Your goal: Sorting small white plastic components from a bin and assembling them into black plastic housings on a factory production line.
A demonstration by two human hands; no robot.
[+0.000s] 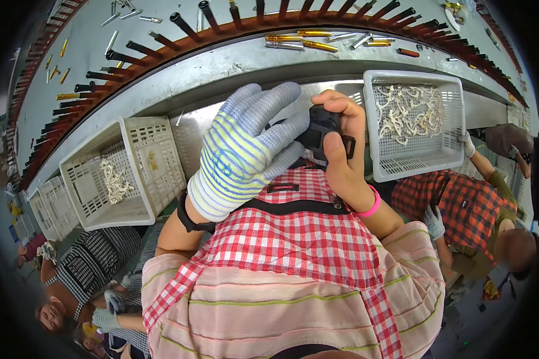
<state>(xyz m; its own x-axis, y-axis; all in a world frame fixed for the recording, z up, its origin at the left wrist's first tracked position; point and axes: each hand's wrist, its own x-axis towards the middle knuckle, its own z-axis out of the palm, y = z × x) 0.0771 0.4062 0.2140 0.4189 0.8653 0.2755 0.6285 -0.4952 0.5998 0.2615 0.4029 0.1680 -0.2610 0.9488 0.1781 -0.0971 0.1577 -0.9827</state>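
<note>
My left hand (236,149), in a pale knit glove with yellow and blue stripes, is held palm down with its fingers stretched out. Its fingertips reach the left side of a small black plastic device (324,124) with a loop at one end. Bare and wearing a pink wristband, my right hand (348,149) grips that device between thumb and fingers, above my red checked apron (293,239). What lies under the gloved palm is hidden.
Plastic baskets with pale, twisted pieces stand on the left (123,179) and right (374,125). Beyond the metal ledge, a curved rack (221,30) bears upright dark handles. Gold and silver tubes (320,45) lie behind. Co-workers sit on both sides (461,209).
</note>
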